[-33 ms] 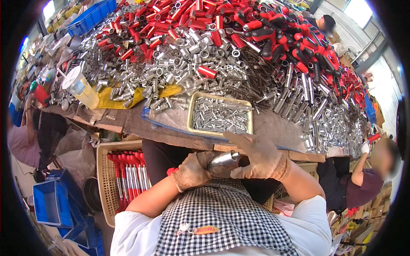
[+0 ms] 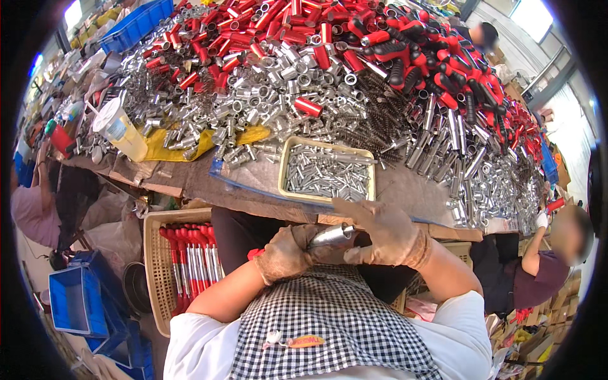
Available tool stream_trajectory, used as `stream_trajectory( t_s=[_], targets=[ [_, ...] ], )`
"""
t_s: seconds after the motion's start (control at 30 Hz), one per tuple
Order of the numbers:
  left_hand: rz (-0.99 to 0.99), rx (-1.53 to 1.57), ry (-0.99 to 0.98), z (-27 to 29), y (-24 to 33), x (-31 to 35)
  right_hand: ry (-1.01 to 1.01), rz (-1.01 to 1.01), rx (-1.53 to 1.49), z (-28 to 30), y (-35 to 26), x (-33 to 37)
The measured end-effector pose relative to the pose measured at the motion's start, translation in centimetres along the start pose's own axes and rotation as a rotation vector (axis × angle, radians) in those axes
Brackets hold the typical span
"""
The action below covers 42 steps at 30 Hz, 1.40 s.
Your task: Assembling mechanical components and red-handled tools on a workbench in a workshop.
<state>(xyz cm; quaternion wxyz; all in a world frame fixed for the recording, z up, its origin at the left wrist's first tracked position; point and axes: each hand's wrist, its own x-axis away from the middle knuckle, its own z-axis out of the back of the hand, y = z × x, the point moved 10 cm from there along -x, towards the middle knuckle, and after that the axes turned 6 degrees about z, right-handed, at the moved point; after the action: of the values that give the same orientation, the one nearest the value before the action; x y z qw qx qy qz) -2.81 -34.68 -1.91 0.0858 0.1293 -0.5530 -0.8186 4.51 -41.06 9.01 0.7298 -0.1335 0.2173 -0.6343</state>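
Note:
A silver metal cylinder with an open end pokes out of my gloved left hand, whose fingers are wrapped round it. It points to the right, and a small red end shows behind the same hand. Close beside the cylinder's open end is my gloved right hand, its fingers spread and blurred at the tips; I see nothing in it. Just beyond both hands, on the table, a cream tray holds many small metal pins.
Heaps of metal sleeves, red tubes and red-black handles cover the table. A drink cup stands at left. Below it are a basket of red-and-silver tools and blue bins. Co-workers sit left and right.
My right hand has shifted very slightly to the right, away from the cylinder's end. My left hand and the cylinder look unmoved.

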Motion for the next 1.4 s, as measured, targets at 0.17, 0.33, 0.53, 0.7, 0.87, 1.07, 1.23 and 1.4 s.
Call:
stream_trajectory(
  t_s=[0.17, 0.33, 0.53, 0.7, 0.87, 1.07, 1.23, 1.4],
  targets=[
    [-0.030, -0.013, -0.014, 0.7, 2.0, -0.3, -0.033, 0.152, 0.165, -1.7, 1.0, 0.6],
    [-0.007, -0.021, -0.029, -0.1, 0.8, -0.2, -0.046, 0.043, 0.107, -1.2, 1.2, 0.3],
    [0.014, -0.082, -0.078, -0.8, -0.5, -0.2, -0.106, -0.016, 0.142, -1.6, 1.6, 0.6],
    [-0.075, -0.003, -0.019, -0.6, -0.2, -0.3, 0.202, 0.093, 0.116, 0.1, 0.4, 0.3],
    [-0.039, -0.035, -0.086, -1.0, 0.5, 0.0, 0.022, -0.009, -0.179, -0.3, 1.8, 1.6],
    [0.020, -0.034, -0.089, -1.1, 0.1, -0.4, 0.248, 0.268, 0.056, 1.1, -1.0, 0.5],
    [0.051, -0.042, -0.145, -2.3, 0.2, 0.1, 0.129, 0.041, 0.094, -0.4, 1.9, 2.0],
    [0.036, -0.035, -0.141, -2.2, -0.6, -0.1, 0.164, 0.157, 0.057, 0.4, 0.3, 1.7]
  ],
)
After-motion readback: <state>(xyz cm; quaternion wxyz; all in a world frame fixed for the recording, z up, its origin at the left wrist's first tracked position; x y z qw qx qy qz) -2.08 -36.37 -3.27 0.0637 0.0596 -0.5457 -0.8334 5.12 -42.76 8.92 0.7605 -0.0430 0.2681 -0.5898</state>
